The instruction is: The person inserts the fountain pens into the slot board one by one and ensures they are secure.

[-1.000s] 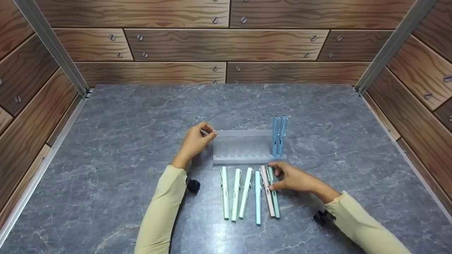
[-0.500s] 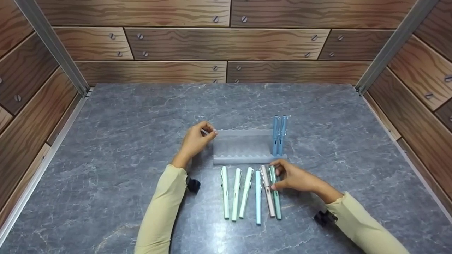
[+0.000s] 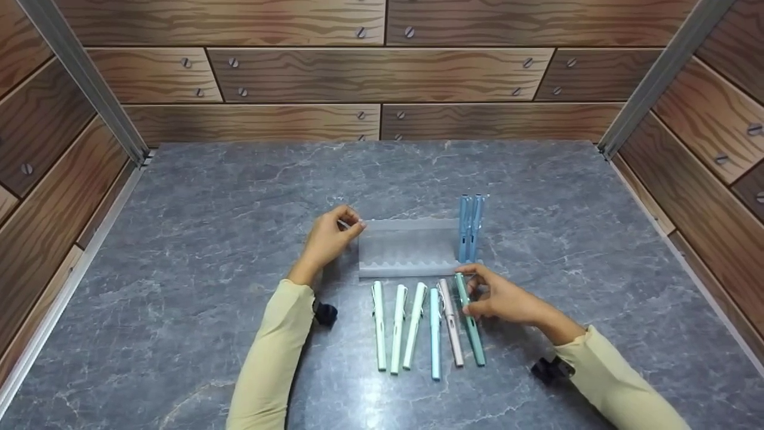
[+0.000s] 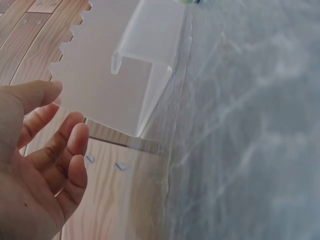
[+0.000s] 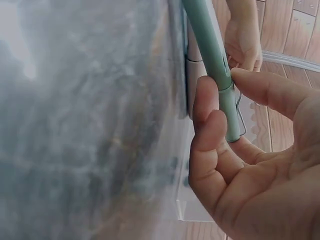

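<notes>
A frosted clear pen rack (image 3: 412, 245) with a scalloped edge stands mid-table, bearing two blue pens (image 3: 470, 230) at its right end. My left hand (image 3: 331, 236) pinches the rack's upper left corner between thumb and fingers; the left wrist view shows the thumb (image 4: 45, 94) on that corner. In front of the rack's right end, my right hand (image 3: 498, 295) pinches a dark green pen (image 3: 470, 322) between thumb and fingers. The right wrist view shows the green pen (image 5: 212, 47) with its clip end toward the palm. A grey-pink pen (image 3: 452, 325) lies just left of it.
A light blue pen (image 3: 436, 334) and several pale green pens (image 3: 397, 331) lie in a row in front of the rack. The grey marbled table (image 3: 239, 179) is enclosed by wood-patterned walls (image 3: 382, 74) at the back and sides.
My right hand has taken hold of the dark green pen and shifted it right, away from the grey-pink pen, lifting its top end. The left hand stays on the rack's corner.
</notes>
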Available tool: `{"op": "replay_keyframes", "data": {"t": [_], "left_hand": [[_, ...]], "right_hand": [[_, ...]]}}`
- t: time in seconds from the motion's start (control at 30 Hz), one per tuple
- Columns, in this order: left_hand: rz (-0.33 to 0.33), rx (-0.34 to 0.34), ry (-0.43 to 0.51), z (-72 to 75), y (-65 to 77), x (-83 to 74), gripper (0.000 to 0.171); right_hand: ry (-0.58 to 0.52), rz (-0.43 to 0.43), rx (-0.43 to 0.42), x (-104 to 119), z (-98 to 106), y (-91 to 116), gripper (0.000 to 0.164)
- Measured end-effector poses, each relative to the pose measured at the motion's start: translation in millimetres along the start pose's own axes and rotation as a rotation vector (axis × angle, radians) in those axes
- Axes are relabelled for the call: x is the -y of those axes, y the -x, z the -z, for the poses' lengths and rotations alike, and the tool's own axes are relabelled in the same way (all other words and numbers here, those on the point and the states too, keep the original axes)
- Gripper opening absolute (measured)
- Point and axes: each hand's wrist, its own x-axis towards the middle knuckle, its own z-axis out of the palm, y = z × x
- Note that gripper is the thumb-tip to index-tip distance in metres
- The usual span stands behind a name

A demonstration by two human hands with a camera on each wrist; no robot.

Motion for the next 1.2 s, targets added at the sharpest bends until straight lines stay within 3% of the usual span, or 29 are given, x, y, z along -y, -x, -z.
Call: {"op": "replay_keyframes", "data": {"t": [0.27,0.77,1.2], "left_hand": [[-0.026,-0.019,0.004,0.0,1.0,0.8,0.011],[0.029,0.002,-0.028,0.8,0.8,-1.6,0.014],[0.005,-0.029,-0.028,-0.4,1.4,-2.2,0.015]], "right_hand": [[-0.014,-0.034,-0.018,11,4,3,0.074],[0.033,0.079,-0.131,29,11,0,0.073],[0.051,0.114,-0.208,44,14,-5,0.073]]}}
